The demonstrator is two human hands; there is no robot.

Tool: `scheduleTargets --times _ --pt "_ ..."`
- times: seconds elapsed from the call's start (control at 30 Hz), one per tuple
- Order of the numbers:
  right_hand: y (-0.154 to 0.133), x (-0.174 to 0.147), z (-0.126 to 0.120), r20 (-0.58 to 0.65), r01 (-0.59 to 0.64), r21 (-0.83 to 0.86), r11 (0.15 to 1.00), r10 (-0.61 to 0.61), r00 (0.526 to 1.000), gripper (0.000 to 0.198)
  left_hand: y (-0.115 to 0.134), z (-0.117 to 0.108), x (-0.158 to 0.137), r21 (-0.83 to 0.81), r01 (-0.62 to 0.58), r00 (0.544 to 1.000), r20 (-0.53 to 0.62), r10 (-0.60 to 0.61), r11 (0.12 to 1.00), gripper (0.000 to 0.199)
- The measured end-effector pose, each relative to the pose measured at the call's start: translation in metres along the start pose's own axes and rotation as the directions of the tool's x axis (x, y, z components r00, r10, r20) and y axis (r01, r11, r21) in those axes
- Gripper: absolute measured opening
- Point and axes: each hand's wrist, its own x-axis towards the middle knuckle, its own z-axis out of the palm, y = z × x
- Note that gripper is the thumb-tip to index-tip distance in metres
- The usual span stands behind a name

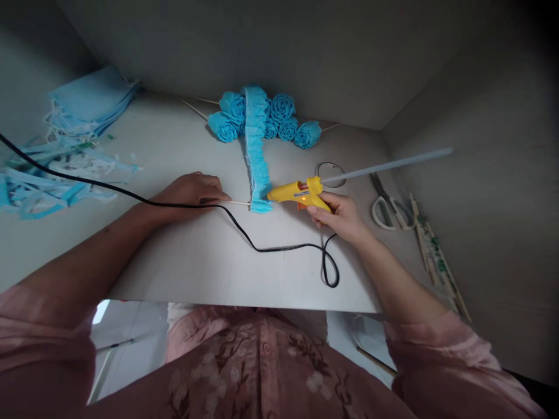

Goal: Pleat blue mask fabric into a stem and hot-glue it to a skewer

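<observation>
My left hand (198,195) pinches a thin wooden stick (238,203), which points right. At the stick's far end sits the lower end of a ruffled blue strip (257,160) that runs up the table and over a row of blue rosettes. My right hand (338,215) is wrapped round a yellow hot glue gun (294,192), a small orange light glowing on its side. The gun's nozzle meets or nearly meets the strip's right edge near the stick; exact contact cannot be made out. A long translucent glue stick (388,166) juts from the gun's back.
Blue flowers (283,107) on sticks lie at the back. Face masks (94,96) and cut scraps (56,174) are on the left. Scissors (391,212), a tape ring (331,174) and wooden sticks (437,256) lie right. A black cord (279,249) crosses the front, over my left wrist.
</observation>
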Motion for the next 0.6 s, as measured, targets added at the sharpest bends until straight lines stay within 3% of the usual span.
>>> scheduleTargets --times 0.27,0.43,0.6 --pt "-0.005 -0.0018 -0.0012 0.017 -0.016 -0.069 0.997 0.017 1.0 0.036 -0.002 0.0018 -0.0002 0.004 0.0 1.0 -0.022 0.0 1.0 0.042" --pt "-0.0043 -0.0025 -0.0036 -0.008 0.01 -0.018 1.0 -0.01 1.0 0.034 -0.0035 0.0015 -0.001 0.005 -0.03 1.0 -0.007 0.03 1.0 0.042" --pt "-0.0038 -0.0005 0.0018 0.041 -0.015 -0.062 0.998 0.017 0.999 0.036 -0.0038 0.0015 -0.0006 0.038 -0.027 1.0 0.001 0.027 0.999 0.042"
